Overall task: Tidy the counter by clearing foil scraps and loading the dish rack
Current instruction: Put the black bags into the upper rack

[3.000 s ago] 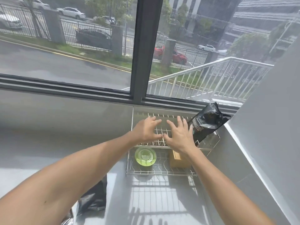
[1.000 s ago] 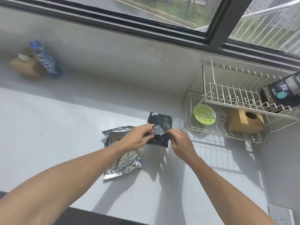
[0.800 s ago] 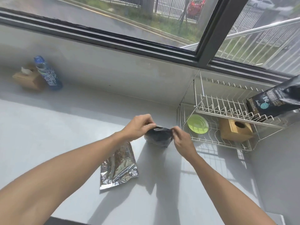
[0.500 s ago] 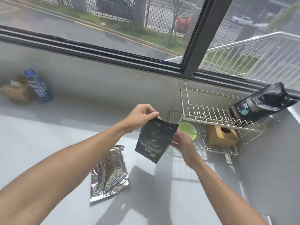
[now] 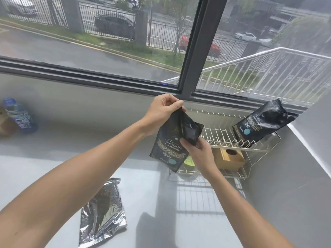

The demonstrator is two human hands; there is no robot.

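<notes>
Raised higher off the tabletop [image 5: 53, 167] than half a second ago, the black pouch [image 5: 174, 140] now hangs in front of the dish rack [image 5: 250, 149]. Left hand [image 5: 163, 111] is pinched on its top edge; right hand [image 5: 198, 149] is clamped on its side. A silver foil scrap [image 5: 103, 213] lies flat below. Risk: the slick film may slip from the fingertip pinch, or the pouch may topple the second pouch [image 5: 263, 125] leaning on the upper tier.
</notes>
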